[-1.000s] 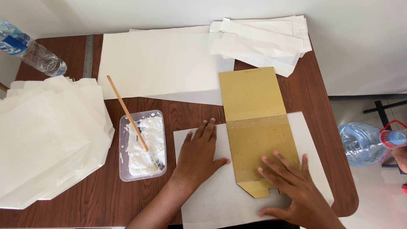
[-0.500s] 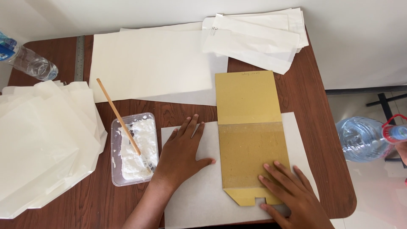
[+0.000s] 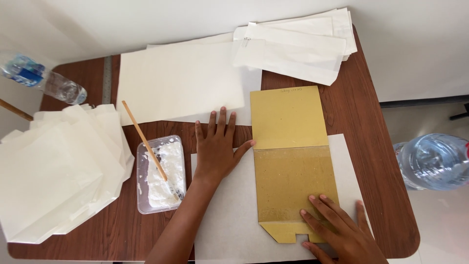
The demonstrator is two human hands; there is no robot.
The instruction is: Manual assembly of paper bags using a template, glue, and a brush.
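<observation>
A yellow-brown paper piece [image 3: 291, 156] lies unfolded on a white sheet [image 3: 229, 220] at the front of the brown table [image 3: 371, 146]. Its lower half looks darker and its bottom end has folded corners and a notch. My left hand [image 3: 216, 149] lies flat with fingers spread, partly on the white sheet, just left of the paper piece. My right hand [image 3: 337, 230] presses flat on the piece's lower right corner. Neither hand holds anything.
A clear plastic tub of white paste [image 3: 160, 173] with a wooden stick [image 3: 144, 139] stands left of my left hand. White paper bags are piled at left [image 3: 53, 171] and far right [image 3: 298, 41]. A large white sheet [image 3: 181, 80] lies behind. Water bottles lie at far left [image 3: 44, 80] and off the table's right edge [image 3: 432, 161].
My left hand has slid up and away from me, toward the top edge of the white sheet. The view has shifted, and my right hand stays on the piece's lower right corner.
</observation>
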